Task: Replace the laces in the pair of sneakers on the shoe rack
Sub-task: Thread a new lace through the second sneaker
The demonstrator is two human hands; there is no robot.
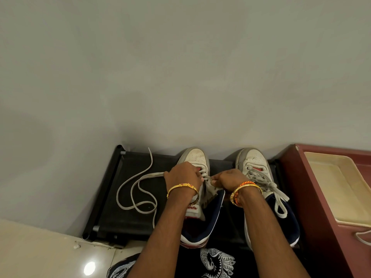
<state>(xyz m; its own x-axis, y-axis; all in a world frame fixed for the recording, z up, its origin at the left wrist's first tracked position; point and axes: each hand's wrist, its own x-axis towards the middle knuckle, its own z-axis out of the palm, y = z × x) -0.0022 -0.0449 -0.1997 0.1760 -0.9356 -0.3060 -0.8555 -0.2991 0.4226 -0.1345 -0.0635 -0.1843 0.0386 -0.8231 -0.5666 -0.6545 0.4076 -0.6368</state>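
Two white sneakers with navy lining stand toes to the wall on a black shoe rack [112,197]. The left sneaker [197,157] has a grey lace [138,189] partly threaded; its long loose end curls over the rack to the left. My left hand [182,175] pinches that lace near its tip at the eyelets. My right hand [228,178] pinches the eyelet flap of the same shoe, close against my left fingers. The right sneaker [254,159] is fully laced and its lace [269,185] is tied in a bow.
A grey wall rises right behind the rack. A maroon cabinet [313,197] with a cream tray [329,177] on top stands at the right. Another lace end [363,236] lies on it. Tiled floor [40,253] shows at bottom left.
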